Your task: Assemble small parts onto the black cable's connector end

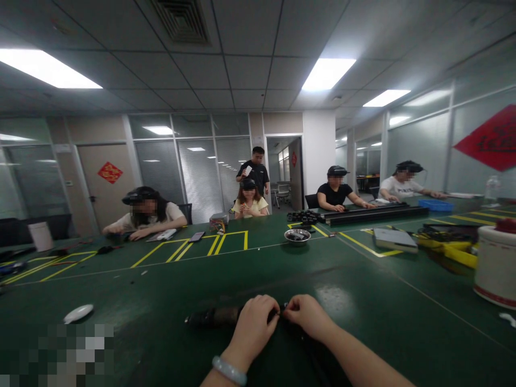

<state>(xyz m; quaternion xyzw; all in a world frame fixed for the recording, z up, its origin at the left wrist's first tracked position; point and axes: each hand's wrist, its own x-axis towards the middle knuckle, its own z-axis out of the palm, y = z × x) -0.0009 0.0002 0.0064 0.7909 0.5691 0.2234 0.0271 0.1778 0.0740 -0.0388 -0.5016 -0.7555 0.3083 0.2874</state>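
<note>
A long black cylindrical object, with a brownish section and a small shiny tip at its left end, lies on the green table in front of me. My left hand is closed around its right part, and its fingers hide much of it. Just right of that, my right hand is pinched close to the left fingertips. A small dark piece shows between the two hands, too small to name. Below the right hand runs a dark strand, hard to make out against the table.
A metal bowl of dark pieces stands ahead, near a pile of black parts. A white oval piece lies left. To the right are a grey box, yellow tray and white container. Several people are across the table.
</note>
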